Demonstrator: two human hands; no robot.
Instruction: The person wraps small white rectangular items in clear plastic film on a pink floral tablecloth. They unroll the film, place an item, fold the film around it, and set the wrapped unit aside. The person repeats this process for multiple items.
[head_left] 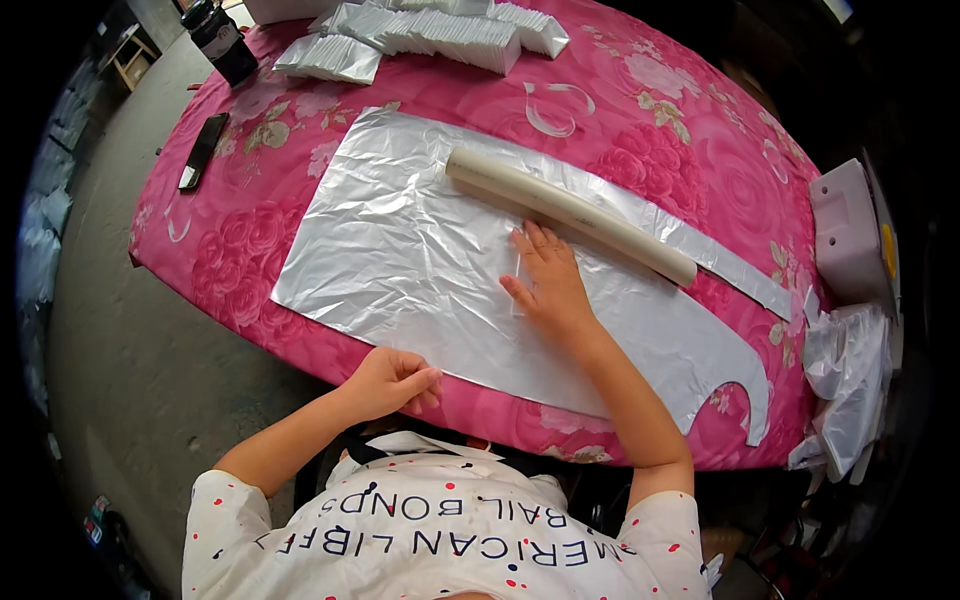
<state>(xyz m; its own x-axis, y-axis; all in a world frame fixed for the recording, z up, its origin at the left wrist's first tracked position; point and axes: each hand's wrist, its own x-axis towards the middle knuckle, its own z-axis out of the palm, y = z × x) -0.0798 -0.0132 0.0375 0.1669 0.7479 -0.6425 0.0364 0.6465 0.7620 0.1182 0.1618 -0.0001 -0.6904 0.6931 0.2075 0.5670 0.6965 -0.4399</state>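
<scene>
A stack of silvery plastic bags or film (400,230), wrinkled and shiny, lies spread across the table before me; a curved handle-like cutout shows at its near right corner. Across its far side rests a long beige tube (570,213), slanting down to the right. My right hand (553,280) lies flat on the silvery film, fingers stretched, their tips close to the tube's near side. At the near table edge, my left hand (395,383) is curled with thumb against fingers, beside the film's edge. Whether something is pinched in it cannot be seen.
A pink flowered cloth (245,260) covers the table. At the back are folded silvery packets (440,38) in rows and a dark jar (220,42). A phone (204,152) lies at the left. A white box (850,235) and clear plastic bags (848,365) sit at the right edge.
</scene>
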